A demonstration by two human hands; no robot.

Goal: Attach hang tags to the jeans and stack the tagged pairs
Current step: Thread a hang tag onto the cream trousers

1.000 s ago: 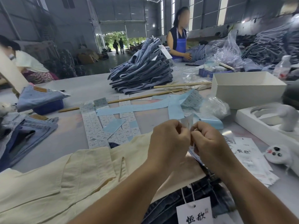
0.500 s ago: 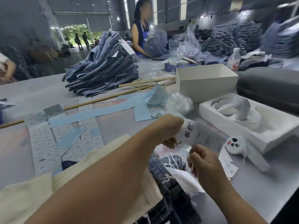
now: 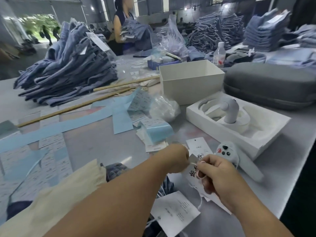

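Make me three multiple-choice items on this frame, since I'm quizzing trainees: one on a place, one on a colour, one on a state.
1. Where does the white open box stand?
A. left of the grey case
B. on the jeans stack
C. on the floor

2. What colour are the paper strips across the table?
A. red
B. light blue
C. black

3. What is the right hand doing?
A. lying flat
B. pinching a hang tag and its string
C. gripping the bottle

Answers: A, the box sits beside the case on the table; B, the strips are pale blue; B, its fingers curl on the printed tag and string.
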